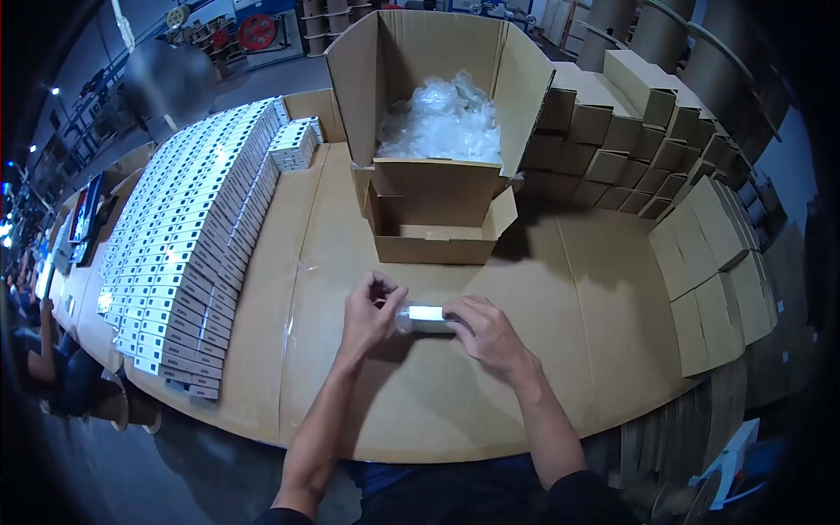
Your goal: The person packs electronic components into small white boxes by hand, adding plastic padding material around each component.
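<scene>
Above the cardboard-covered table, my right hand (490, 331) grips the right end of a small white box (426, 313). Clear plastic film (403, 322) shows at the box's left end, close against my left hand (371, 313). The fingers of that hand are curled together in a pinch; whatever is between them is too small to make out. Just beyond my hands stands an open brown carton (435, 251) with its flaps raised. Behind it, a larger open carton (350, 92) holds a heap of crumpled clear plastic (442, 118).
Long stacked rows of small white boxes (188, 227) cover the table's left side. Brown cartons (612, 144) are piled at the back right, with more cartons (713, 271) along the right edge. A person (52, 350) is at the far left. Large spools stand behind.
</scene>
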{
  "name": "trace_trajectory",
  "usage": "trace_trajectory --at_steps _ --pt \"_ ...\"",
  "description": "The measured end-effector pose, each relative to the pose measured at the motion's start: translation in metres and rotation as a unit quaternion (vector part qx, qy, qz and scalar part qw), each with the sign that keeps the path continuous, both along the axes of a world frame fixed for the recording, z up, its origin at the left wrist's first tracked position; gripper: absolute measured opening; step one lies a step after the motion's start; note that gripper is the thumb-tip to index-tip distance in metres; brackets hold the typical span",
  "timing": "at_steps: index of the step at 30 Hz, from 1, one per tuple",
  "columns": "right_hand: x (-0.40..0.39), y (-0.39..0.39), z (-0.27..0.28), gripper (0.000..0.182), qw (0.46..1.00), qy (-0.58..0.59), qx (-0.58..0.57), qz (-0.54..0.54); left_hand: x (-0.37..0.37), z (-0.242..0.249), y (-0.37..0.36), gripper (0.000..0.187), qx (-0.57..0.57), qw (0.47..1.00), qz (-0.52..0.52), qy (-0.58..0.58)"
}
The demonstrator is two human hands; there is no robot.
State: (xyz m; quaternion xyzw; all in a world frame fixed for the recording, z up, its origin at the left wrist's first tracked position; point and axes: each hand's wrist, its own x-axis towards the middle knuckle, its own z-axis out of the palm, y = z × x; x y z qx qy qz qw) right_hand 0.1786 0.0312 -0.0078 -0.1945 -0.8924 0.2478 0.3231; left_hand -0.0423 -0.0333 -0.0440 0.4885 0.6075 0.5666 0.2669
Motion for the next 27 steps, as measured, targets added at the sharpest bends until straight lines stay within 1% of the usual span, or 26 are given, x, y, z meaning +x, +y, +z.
trace_trajectory --at_steps 1,2,3,4,6,7,9,12,13,15,16,17,18,19,20,22,23,25,26,27 --pt "0.001 0.002 0.002 0.022 1.0 -0.022 -0.013 0.001 0.001 0.006 -0.001 0.017 0.057 0.996 0.021 0.065" --pt "0.002 0.003 0.005 0.023 0.999 -0.043 -0.027 0.002 0.001 0.013 -0.003 0.019 0.113 0.984 0.043 0.13" --pt "0.002 0.003 0.007 0.024 0.997 -0.065 -0.041 0.004 0.002 0.027 -0.011 0.034 0.125 0.972 -0.016 0.2" --pt "0.002 0.004 0.01 0.025 0.997 -0.07 -0.003 0.01 0.0 0.027 -0.01 0.034 0.114 0.956 -0.053 0.267" --pt "0.003 0.01 0.016 0.025 0.993 -0.081 0.076 0.024 -0.002 0.025 -0.009 0.034 0.09 0.907 -0.123 0.393" --pt "0.004 0.012 0.02 0.026 0.991 -0.105 0.083 0.029 -0.003 0.023 -0.008 0.039 0.074 0.917 -0.142 0.365" --pt "0.005 0.013 0.024 0.027 0.983 -0.152 0.094 0.035 -0.009 0.018 -0.007 0.045 0.067 0.914 -0.159 0.367" --pt "0.005 0.013 0.023 0.025 0.986 -0.155 0.042 0.037 -0.016 0.016 -0.007 0.056 0.046 0.914 -0.185 0.357" --pt "0.007 0.015 0.022 0.025 0.99 -0.132 0.032 0.03 -0.019 0.017 -0.007 0.06 0.038 0.915 -0.193 0.353" --pt "0.01 0.02 0.021 0.024 0.996 -0.087 0.008 0.017 -0.029 0.022 -0.01 0.062 0.045 0.92 -0.157 0.355" --pt "0.009 0.022 0.026 0.024 0.999 -0.046 0.001 -0.021 -0.034 0.031 -0.011 0.064 0.05 0.922 -0.138 0.357" --pt "0.008 0.023 0.033 0.024 0.998 -0.003 -0.007 -0.061 -0.045 0.046 -0.014 0.062 0.053 0.932 -0.12 0.339" --pt "0.007 0.025 0.038 0.024 0.994 0.039 -0.016 -0.1 -0.061 0.049 -0.009 0.059 0.064 0.939 -0.08 0.33" --pt "0.005 0.029 0.04 0.024 0.985 0.05 0.028 -0.162 -0.079 0.05 -0.005 0.057 0.074 0.944 -0.038 0.319" --pt "-0.001 0.034 0.031 0.022 0.969 0.133 -0.072 -0.197 -0.098 0.051 0.002 0.055 0.084 0.947 0.003 0.309" --pt "-0.018 0.046 0.026 0.02 0.939 0.2 -0.016 -0.279 -0.144 0.053 0.026 0.047 0.086 0.927 0.073 0.358" --pt "-0.028 0.052 0.023 0.02 0.928 0.218 -0.01 -0.301 -0.162 0.057 0.036 0.043 0.08 0.925 0.092 0.359" --pt "-0.042 0.064 0.015 0.021 0.914 0.207 0.039 -0.346 -0.199 0.061 0.062 0.034 0.077 0.911 0.125 0.386" --pt "-0.047 0.067 0.013 0.021 0.906 0.2 0.063 -0.369 -0.216 0.058 0.075 0.033 0.077 0.909 0.124 0.391" --pt "-0.052 0.066 0.017 0.024 0.902 0.183 0.017 -0.391 -0.23 0.056 0.088 0.031 0.076 0.907 0.123 0.396"
